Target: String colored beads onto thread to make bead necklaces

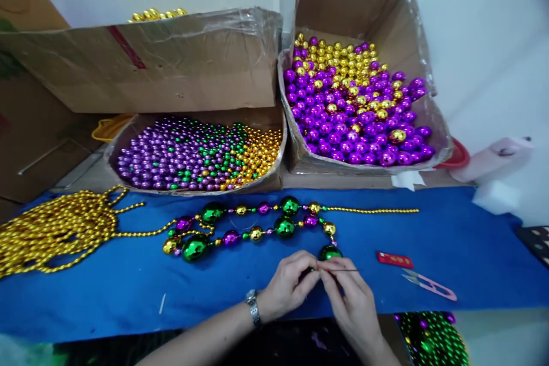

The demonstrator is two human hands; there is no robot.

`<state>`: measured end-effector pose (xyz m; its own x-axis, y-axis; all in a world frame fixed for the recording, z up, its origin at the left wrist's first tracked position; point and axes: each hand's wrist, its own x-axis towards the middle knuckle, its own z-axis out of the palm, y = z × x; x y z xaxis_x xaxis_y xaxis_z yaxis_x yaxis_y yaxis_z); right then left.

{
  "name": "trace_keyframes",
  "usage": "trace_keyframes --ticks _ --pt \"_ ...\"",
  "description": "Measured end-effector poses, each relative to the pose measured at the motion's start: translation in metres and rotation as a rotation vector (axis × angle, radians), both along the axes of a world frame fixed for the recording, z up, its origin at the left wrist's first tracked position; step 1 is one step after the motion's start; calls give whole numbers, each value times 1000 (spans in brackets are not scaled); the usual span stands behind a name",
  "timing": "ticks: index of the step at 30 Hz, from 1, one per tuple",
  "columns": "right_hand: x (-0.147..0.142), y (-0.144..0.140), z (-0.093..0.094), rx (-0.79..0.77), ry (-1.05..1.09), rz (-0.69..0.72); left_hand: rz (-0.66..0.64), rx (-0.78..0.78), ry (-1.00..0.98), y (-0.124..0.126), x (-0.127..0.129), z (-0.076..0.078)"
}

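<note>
You've got 3 brown cardboard boxes (171, 68) w/ shiny beads. Also 1 pink thread snips (430, 285), 1 red flat tag (395, 259), approx. 5 big green metallic beads (284, 227).

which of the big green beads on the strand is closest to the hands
The big green bead at the strand's right end, just above the left hand and right hand. The other big green beads lie farther up and left on the blue cloth.
</note>
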<state>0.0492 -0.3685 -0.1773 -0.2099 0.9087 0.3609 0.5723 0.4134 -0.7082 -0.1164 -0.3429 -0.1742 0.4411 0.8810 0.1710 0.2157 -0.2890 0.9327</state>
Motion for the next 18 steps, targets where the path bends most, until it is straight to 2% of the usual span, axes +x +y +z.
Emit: trace_keyframes --ticks 2,7,9,14,18 --pt "1 -1 0 -43 64 -11 3 -3 5 0 1 2" --pt "3 -4 8 -340 309 -138 -2 -3 3 0 5 2" --pt "1 -3 11 -414 425 -162 -12 34 9 0 7 0" --pt "-2 -1 16 -474 666 -203 -90 150 25 0 11 1" --pt "4 0 20 -463 725 -182 -155 196 43 0 17 6"
